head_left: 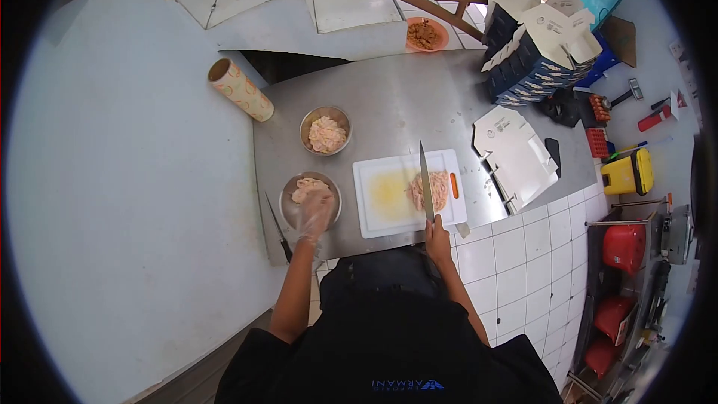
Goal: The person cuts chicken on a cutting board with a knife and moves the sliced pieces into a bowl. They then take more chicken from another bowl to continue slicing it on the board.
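Observation:
My left hand, in a clear plastic glove, reaches into a metal bowl at the raw meat there. Its fingers are blurred, so their grip does not show. The handle of a long knife is in my right hand; the blade points away from me, over a heap of cut raw meat. This heap lies on the right part of a white cutting board, whose left part has a wet yellowish stain. A second metal bowl behind holds more pale meat.
Another knife lies by the table's left edge. A patterned roll stands at the back left. Flat white cartons, a dark phone-like object and stacked boxes occupy the right. An orange plate of brown food sits behind.

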### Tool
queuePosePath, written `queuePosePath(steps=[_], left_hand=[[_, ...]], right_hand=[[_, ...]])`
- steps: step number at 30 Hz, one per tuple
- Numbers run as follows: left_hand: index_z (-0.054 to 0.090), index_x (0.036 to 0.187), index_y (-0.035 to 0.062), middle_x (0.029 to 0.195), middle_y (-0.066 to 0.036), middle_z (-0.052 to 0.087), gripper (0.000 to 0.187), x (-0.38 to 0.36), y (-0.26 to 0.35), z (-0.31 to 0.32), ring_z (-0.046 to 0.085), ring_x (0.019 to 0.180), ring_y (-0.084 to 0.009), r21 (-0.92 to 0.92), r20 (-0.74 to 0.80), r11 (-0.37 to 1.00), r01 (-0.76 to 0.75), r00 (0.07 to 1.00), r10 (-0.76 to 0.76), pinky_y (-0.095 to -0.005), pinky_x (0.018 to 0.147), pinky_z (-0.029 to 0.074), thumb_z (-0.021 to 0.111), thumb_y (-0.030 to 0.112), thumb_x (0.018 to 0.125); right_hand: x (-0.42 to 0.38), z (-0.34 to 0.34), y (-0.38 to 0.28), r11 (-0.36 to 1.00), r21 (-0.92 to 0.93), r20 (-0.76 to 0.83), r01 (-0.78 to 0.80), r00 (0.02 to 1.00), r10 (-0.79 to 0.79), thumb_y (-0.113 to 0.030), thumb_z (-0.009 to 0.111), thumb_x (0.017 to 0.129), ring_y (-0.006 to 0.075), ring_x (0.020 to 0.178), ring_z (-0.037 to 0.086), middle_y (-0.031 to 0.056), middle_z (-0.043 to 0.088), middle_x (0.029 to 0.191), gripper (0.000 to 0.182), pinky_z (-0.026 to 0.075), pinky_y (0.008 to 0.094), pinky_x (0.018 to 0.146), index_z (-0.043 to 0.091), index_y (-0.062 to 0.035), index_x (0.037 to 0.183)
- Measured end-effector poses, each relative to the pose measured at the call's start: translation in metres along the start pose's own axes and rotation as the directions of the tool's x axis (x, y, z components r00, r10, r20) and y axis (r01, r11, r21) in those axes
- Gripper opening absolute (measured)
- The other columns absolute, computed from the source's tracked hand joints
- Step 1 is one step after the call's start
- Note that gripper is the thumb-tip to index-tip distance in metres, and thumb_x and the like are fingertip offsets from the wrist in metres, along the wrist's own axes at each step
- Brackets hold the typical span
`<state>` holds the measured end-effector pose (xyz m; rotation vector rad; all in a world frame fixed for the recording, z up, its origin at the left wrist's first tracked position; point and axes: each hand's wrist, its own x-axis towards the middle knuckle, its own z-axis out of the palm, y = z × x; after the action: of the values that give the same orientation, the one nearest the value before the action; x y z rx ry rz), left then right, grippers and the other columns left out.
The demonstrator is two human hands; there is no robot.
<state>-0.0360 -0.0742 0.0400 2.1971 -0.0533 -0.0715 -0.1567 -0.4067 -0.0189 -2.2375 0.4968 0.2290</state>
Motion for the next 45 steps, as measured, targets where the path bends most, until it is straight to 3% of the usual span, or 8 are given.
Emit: queuePosePath(steps=[3, 8, 21, 26, 29, 35, 41, 45], left_hand=[[0.070, 0.106, 0.0030, 0.104, -0.019, 0.068, 0.021, 0.006, -0.009, 0.071, 0.066, 0.097, -0.0348, -0.058, 0.137, 0.973, -0.225, 0.963, 0.231, -0.0408, 0.088, 0.052, 0.065, 0.016, 0.090], [0.068, 0.106, 0.0052, 0.110, -0.019, 0.064, 0.024, 0.027, 0.007, 0.177, 0.064, 0.103, -0.0366, 0.154, 0.233, 0.947, -0.284, 0.941, 0.244, -0.0466, 0.091, 0.050, 0.065, 0.023, 0.090], [0.065, 0.085, 0.0059, 0.089, -0.021, 0.067, 0.022, 0.051, 0.026, 0.209, 0.066, 0.089, -0.0384, 0.197, 0.171, 0.979, -0.057, 0.985, 0.023, -0.0503, 0.080, 0.051, 0.065, 0.028, 0.084], [0.066, 0.087, 0.0038, 0.091, -0.022, 0.069, 0.023, 0.056, 0.004, 0.200, 0.066, 0.091, -0.0390, 0.148, 0.182, 0.983, -0.109, 0.980, 0.081, -0.0495, 0.079, 0.051, 0.064, 0.027, 0.084], [0.067, 0.093, 0.0011, 0.094, -0.021, 0.070, 0.027, 0.041, 0.015, 0.163, 0.068, 0.092, -0.0373, 0.044, 0.183, 0.997, 0.057, 0.981, -0.064, -0.0465, 0.082, 0.052, 0.064, 0.027, 0.086], [0.068, 0.105, 0.0017, 0.093, -0.009, 0.068, 0.028, -0.008, 0.016, 0.094, 0.064, 0.087, -0.0194, -0.164, 0.385, 0.968, 0.188, 0.916, -0.113, -0.0353, 0.080, 0.051, 0.066, 0.027, 0.093], [0.067, 0.107, 0.0010, 0.095, -0.005, 0.069, 0.022, -0.030, -0.002, 0.029, 0.065, 0.092, -0.0122, -0.477, 0.197, 0.858, 0.191, 0.974, -0.108, -0.0286, 0.082, 0.052, 0.063, 0.022, 0.100], [0.066, 0.109, 0.0010, 0.098, -0.011, 0.070, 0.028, -0.021, -0.035, -0.004, 0.067, 0.094, -0.0212, -0.424, -0.002, 0.878, 0.222, 0.969, -0.246, -0.0312, 0.085, 0.051, 0.063, 0.027, 0.101]], right_hand=[[-0.002, 0.004, 0.001, 0.999, -0.036, 0.011, 0.037, 0.999, -0.037, -0.026, 0.046, 0.107, 0.0517, 0.075, 0.065, 0.0293, 0.067, 0.078, 0.024, 0.048, 0.0614, 0.062, 0.043, -0.0030, 0.112], [-0.007, 0.027, 0.017, 0.984, -0.140, 0.030, 0.109, 0.994, -0.106, -0.027, 0.047, 0.107, 0.0532, 0.072, 0.064, 0.0311, 0.065, 0.073, 0.025, 0.047, 0.0607, 0.059, 0.045, -0.0021, 0.112], [-0.013, 0.024, 0.014, 0.982, -0.188, 0.113, 0.015, 0.994, 0.006, -0.030, 0.046, 0.106, 0.0570, 0.081, 0.064, 0.0356, 0.065, 0.082, 0.030, 0.049, 0.0660, 0.070, 0.042, -0.0029, 0.116], [-0.013, 0.022, 0.016, 0.979, -0.202, 0.100, 0.033, 0.995, -0.013, -0.030, 0.046, 0.106, 0.0562, 0.078, 0.064, 0.0346, 0.065, 0.080, 0.031, 0.049, 0.0657, 0.068, 0.042, -0.0021, 0.117], [-0.012, 0.019, 0.015, 0.976, -0.214, 0.104, 0.052, 0.994, -0.031, -0.030, 0.046, 0.106, 0.0555, 0.076, 0.064, 0.0344, 0.065, 0.077, 0.029, 0.049, 0.0652, 0.066, 0.042, -0.0021, 0.115], [-0.014, 0.016, 0.001, 0.978, -0.189, 0.109, 0.093, 0.991, -0.073, -0.028, 0.045, 0.106, 0.0548, 0.072, 0.064, 0.0345, 0.064, 0.074, 0.026, 0.049, 0.0644, 0.063, 0.042, -0.0029, 0.111], [-0.019, 0.022, -0.001, 0.983, -0.174, 0.119, 0.057, 0.992, -0.036, -0.025, 0.043, 0.106, 0.0565, 0.075, 0.063, 0.0344, 0.065, 0.076, 0.024, 0.048, 0.0656, 0.066, 0.040, -0.0018, 0.112], [-0.019, 0.037, 0.010, 0.988, -0.142, 0.042, 0.058, 0.998, -0.052, -0.027, 0.044, 0.106, 0.0578, 0.076, 0.063, 0.0367, 0.064, 0.078, 0.026, 0.048, 0.0663, 0.067, 0.042, -0.0014, 0.113]])
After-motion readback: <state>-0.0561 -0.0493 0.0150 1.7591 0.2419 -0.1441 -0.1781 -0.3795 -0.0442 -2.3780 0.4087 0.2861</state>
